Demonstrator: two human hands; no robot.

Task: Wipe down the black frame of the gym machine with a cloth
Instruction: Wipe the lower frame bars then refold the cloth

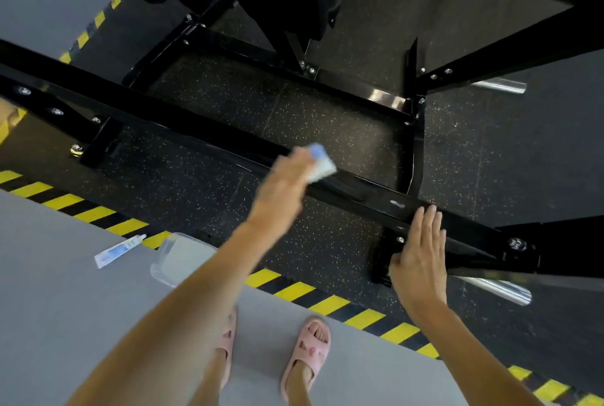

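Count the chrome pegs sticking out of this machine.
2. The upper chrome peg juts out at the right, near the top; the lower chrome peg sits lower right, just past the right hand. More may be hidden behind the black frame.

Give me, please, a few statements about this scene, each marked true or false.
1. The left hand holds the cloth at the frame. True.
2. The right hand grips a bottle. False: it rests open on the frame.
3. A tube lies on the grey floor. True.
4. The clear tub sits on the frame. False: it is on the floor by the striped tape.
5. The person is barefoot. False: pink slippers.
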